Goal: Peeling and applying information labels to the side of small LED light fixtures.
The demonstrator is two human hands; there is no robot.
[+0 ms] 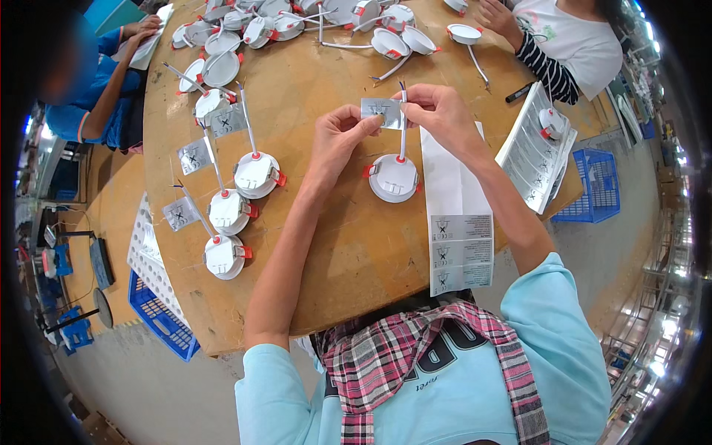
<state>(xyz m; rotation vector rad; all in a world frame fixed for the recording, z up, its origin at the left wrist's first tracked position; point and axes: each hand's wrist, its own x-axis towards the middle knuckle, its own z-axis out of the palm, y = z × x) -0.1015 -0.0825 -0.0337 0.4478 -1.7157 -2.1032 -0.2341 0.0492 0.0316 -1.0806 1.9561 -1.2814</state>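
Observation:
In front of me a round white downlight with red-tipped clips lies on the table, its white cable running away from me. My left hand pinches the left part of a silver label. At the label's right edge, my right hand pinches the cable and the label together near the bare wire ends. Beside my right forearm lies a white backing strip with several silver labels at its near end. To the left, several downlights carry silver labels on their cables.
More downlights are heaped at the far side. A stack of label sheets with a downlight on it and a black marker lie right. Two people sit across the table. Blue crates stand beyond its edges.

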